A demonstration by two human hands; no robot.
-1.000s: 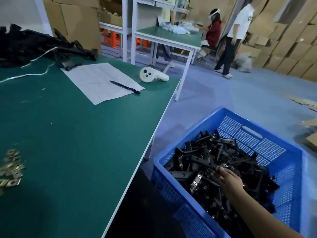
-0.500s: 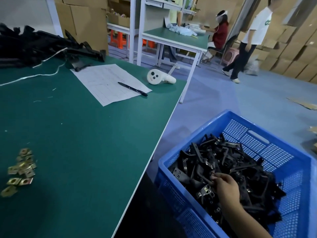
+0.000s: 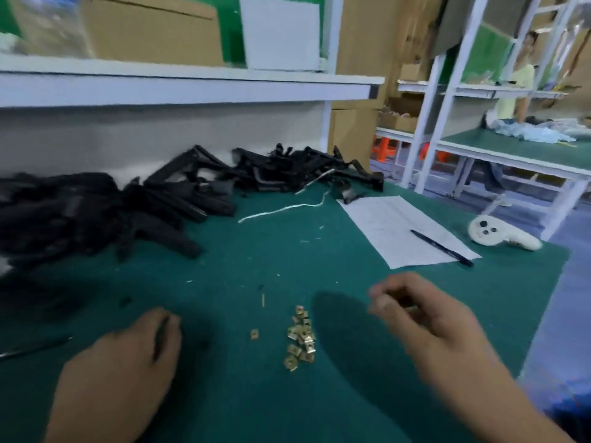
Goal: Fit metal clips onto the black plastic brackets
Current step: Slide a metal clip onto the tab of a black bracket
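Both hands are being held low over the green table mat, the small brass-coloured metal clips lying heaped between them.

The left hand is being rested on the mat, fingers curled round something thin and dark, too blurred to name. The right hand is being held curled, apparently pinching a small piece, though that cannot be told for sure. The long black plastic brackets are piled at the back, well apart from the clips. A clip is best being squared to its bracket edge before pressing. Open mat is being left ahead; the table's right edge lies near the right forearm.
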